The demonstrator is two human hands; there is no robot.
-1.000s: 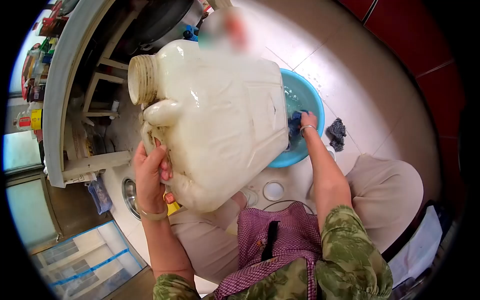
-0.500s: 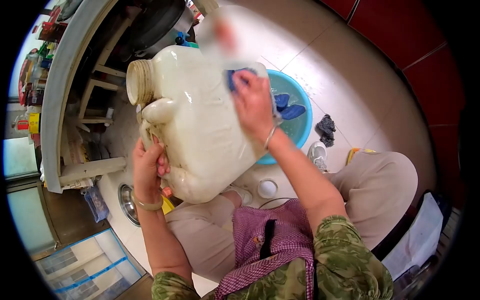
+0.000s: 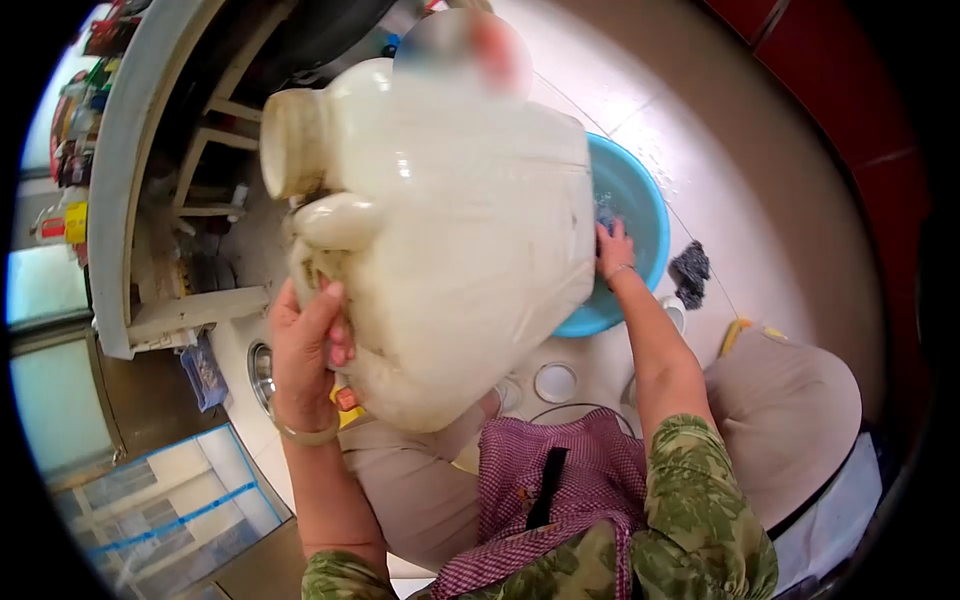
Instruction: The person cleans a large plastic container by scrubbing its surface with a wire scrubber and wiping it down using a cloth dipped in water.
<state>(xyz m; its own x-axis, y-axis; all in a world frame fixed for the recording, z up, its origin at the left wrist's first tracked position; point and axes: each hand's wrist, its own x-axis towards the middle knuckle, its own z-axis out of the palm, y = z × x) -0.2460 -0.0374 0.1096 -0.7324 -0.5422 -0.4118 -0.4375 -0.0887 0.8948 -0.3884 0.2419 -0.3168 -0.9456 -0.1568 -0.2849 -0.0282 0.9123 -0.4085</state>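
Note:
A large off-white plastic jerrycan (image 3: 470, 220) is held tilted on its side, its threaded mouth (image 3: 290, 145) facing left and dark grime around its handle. My left hand (image 3: 312, 330) is wrapped around that handle. To the right, my right hand (image 3: 613, 250) reaches into a light-blue basin (image 3: 655, 215) of water, beside the jerrycan's base. A blue cloth (image 3: 604, 214) shows at its fingertips, partly hidden by the hand and the jerrycan. The jerrycan covers the basin's left side.
A dark scrunched mesh scrubber (image 3: 690, 273) lies on the tiled floor right of the basin. A small white round container (image 3: 555, 382) stands near my feet. At left are a shelf unit (image 3: 135, 180) and a metal bowl (image 3: 260, 375).
My right hand has moved from the jerrycan's surface, where it pressed the blue cloth, down into the basin. The jerrycan appears larger and closer, still held by my left hand.

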